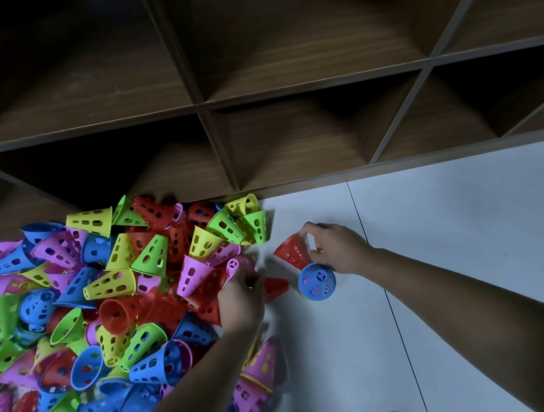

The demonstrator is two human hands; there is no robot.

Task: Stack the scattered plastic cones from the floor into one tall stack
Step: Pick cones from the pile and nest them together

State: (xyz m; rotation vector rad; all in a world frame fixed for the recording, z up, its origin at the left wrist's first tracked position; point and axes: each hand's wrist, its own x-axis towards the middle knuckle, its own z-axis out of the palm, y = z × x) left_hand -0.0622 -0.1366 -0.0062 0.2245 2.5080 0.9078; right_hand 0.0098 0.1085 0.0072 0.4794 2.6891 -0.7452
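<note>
Found the right hand [338, 249] curled on a red cone [291, 253], fingertips above and thumb below the end nearest the palm. Noted that cone clear of the pile [107, 304], tilted, with its long axis running roughly left to right across the view. Recorded one end pointing toward the pile and the other into the hand; could not settle which end is the wide one.

Located a blue cone [316, 281] upright on the floor [464, 220] just below that hand, narrow end up toward the camera, long axis vertical, pink showing through its holes.

Found the left hand [239, 297] back-up at the right edge of the pile, fingers bent down among red cones. Could not tell, through blur, whether closed on any. Noted a second red cone [275, 288] lying on its side just right of that hand, between it and the blue cone.

Logged the pile as perforated cones in red, blue, green, yellow and pink, lying at all angles. Traced it across the left of the view up to the foot of a dark wooden shelf unit [290, 131] of open compartments.

Logged nested pink cones [263, 369] with a yellow rim between them, on their side beside the left forearm, narrow ends toward the top of the view.

Saw white floor tiles with thin joints under all.
</note>
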